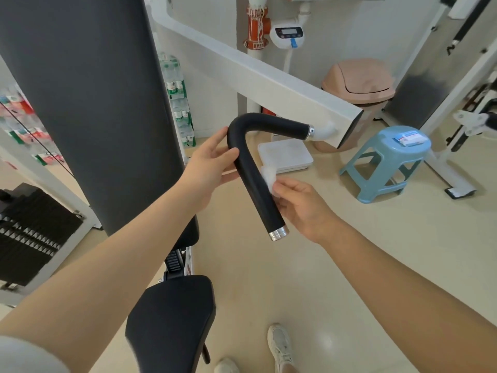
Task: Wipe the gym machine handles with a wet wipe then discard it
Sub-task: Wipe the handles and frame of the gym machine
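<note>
A black bent handle (258,168) with silver end caps hangs from a white machine arm (258,76) in the middle of the view. My left hand (212,168) is open, its fingers resting against the left side of the handle's bend. My right hand (301,203) pinches a crumpled white wet wipe (269,179) and presses it on the right side of the handle's lower straight part. A pink swing-lid bin (360,82) stands behind the arm at the wall.
A blue plastic stool (387,160) with a wipe pack (410,137) on it stands right of the handle. The black back pad (88,103) and seat (172,319) are at left. A white scale (285,156) lies on the floor. A weight stack (29,232) is far left.
</note>
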### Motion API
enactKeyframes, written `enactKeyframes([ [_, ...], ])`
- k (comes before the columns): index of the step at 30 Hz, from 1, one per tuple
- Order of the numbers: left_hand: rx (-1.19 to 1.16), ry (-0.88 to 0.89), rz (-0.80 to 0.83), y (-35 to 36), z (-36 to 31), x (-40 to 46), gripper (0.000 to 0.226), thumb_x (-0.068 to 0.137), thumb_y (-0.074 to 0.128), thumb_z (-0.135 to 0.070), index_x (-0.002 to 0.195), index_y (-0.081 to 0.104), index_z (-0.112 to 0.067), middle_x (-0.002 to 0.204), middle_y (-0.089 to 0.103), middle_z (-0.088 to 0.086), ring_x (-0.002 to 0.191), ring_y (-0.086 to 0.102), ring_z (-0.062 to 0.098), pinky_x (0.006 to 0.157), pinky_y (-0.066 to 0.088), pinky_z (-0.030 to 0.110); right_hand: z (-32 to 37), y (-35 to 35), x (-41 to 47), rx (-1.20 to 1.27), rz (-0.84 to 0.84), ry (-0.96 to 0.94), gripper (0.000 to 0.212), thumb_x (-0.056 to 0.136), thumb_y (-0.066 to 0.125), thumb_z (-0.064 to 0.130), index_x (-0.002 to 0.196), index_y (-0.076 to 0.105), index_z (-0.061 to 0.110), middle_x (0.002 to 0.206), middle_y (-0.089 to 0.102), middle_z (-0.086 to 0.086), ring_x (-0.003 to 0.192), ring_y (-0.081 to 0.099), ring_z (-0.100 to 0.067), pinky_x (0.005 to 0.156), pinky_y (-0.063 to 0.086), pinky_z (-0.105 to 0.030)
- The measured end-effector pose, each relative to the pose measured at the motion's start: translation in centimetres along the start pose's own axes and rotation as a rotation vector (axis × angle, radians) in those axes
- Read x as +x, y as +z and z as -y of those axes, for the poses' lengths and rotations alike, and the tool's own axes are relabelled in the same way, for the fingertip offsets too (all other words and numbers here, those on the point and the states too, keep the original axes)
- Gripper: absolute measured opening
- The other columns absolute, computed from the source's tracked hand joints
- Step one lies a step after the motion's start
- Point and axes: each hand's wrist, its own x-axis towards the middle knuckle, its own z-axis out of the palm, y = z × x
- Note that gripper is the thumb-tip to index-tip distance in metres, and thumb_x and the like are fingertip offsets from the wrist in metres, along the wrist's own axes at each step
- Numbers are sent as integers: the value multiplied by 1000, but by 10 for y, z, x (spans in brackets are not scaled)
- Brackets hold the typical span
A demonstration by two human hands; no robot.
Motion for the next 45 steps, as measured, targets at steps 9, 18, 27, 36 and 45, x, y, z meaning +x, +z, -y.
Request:
enactKeyframes([
  [9, -179, -106, -79, 1, 0, 9, 23, 98, 39, -39, 101, 62, -39, 97, 72, 0, 95, 66, 18, 84, 51, 32, 18, 10, 18, -1397, 181, -1024, 24, 87, 56, 24, 101, 71, 12, 121, 64, -1, 119, 53, -18, 99, 40, -28],
  [18, -224, -61, -186, 0, -4, 14, 42, 98, 26, -48, 90, 64, -33, 107, 66, -4, 105, 59, 11, 77, 49, 28, 38, 41, 77, -1565, -27, -1020, 30, 90, 45, 25, 105, 70, 14, 120, 65, -2, 122, 52, -25, 106, 31, -43],
  [27, 115, 18, -207, 20, -13, 15, 37, 99, 31, -42, 116, 59, -25, 100, 63, -4, 100, 57, 12, 84, 46, 25, 62, -29, 82, -1349, -553, -660, 27, 97, 42, 24, 102, 62, 8, 95, 67, -9, 87, 64, -22, 78, 52, -31],
  [36, 57, -34, -238, 22, -22, 6, 22, 97, 43, -32, 104, 64, -31, 103, 67, -1, 101, 62, 19, 95, 49, 36, 39, 6, 58, -1069, -288, -786, 26, 96, 45, 15, 108, 66, 9, 114, 66, -9, 110, 58, -17, 105, 33, -30],
  [45, 270, -97, -178, 21, -18, -11, 51, 95, 50, -23, 142, 30, -21, 94, 60, -7, 86, 61, 11, 82, 49, 29, 39, -2, 24, -533, 62, -43, 28, 94, 44, 8, 82, 59, -12, 92, 68, -17, 77, 70, -10, 69, 51, -9],
])
